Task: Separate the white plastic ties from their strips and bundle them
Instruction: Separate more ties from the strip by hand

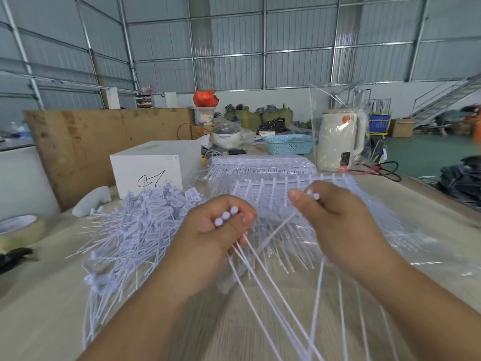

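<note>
Over the middle of the desk (429, 227), the left hand (216, 238) is curled round a few separated white plastic ties (263, 277), three round heads showing above its fingers and the thin tails trailing toward the near edge. The right hand (335, 220) pinches the heads of more ties between thumb and fingers. Behind both hands lies the uncut strip of ties (273, 188). A loose heap of separated ties (145, 225) covers the left side, near a white box (153, 173).
</note>
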Demonstrator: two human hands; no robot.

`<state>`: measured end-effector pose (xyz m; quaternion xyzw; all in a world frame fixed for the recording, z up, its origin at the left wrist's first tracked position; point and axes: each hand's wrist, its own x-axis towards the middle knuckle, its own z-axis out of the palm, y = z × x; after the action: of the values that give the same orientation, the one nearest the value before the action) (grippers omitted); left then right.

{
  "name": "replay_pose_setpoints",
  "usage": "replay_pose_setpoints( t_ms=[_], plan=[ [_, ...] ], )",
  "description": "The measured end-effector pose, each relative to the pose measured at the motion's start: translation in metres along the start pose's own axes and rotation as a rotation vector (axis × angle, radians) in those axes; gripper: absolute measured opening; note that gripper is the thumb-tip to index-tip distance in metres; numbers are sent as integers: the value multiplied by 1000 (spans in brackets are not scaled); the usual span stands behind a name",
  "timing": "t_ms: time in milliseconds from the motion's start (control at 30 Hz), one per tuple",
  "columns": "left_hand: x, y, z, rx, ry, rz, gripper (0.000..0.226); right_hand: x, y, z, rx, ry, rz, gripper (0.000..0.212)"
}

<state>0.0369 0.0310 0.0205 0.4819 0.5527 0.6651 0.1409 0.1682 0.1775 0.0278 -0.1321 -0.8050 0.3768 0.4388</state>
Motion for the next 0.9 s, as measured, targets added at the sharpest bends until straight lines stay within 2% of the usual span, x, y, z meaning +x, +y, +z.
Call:
replay_pose_setpoints(
  t_ms=[67, 133, 167, 233, 300, 400, 567, 667, 733, 833, 900],
  plan=[
    [0, 0, -1, -15, 1, -28, 7, 2, 1, -8, -54, -43, -27, 34],
    [-1, 0, 2, 13, -59, -61, 6, -3, 2, -6, -88, -247, -12, 16],
    [-2, -1, 3, 30, -97, -78, 11, -6, 2, -2, -103, -351, -4, 25],
    [-3, -1, 3, 35, -196, -103, 13, -10, 4, 5, -137, -482, -38, 58],
    [-4, 0, 2, 26, -294, -117, 15, -11, 5, 7, -153, -490, -74, 73],
    [-5, 3, 0, 42, -350, -146, 16, -11, 0, 5, -95, -453, -96, 86],
    [-5, 6, -8, 58, -443, -245, 17, -13, -4, 8, -63, -485, -85, 98],
    [-5, 9, -9, 36, -530, -297, 28, -14, -5, 8, -28, -472, -71, 106],
    [-6, 8, -6, 35, -548, -291, 27, -16, -4, 7, -28, -489, -67, 106],
    [-5, 7, -3, 47, -481, -234, 18, -17, -4, 6, -1, -536, -47, 100],
    [-4, 6, -3, 59, -440, -201, 12, -15, -7, 3, 17, -584, -22, 82]
  ],
)
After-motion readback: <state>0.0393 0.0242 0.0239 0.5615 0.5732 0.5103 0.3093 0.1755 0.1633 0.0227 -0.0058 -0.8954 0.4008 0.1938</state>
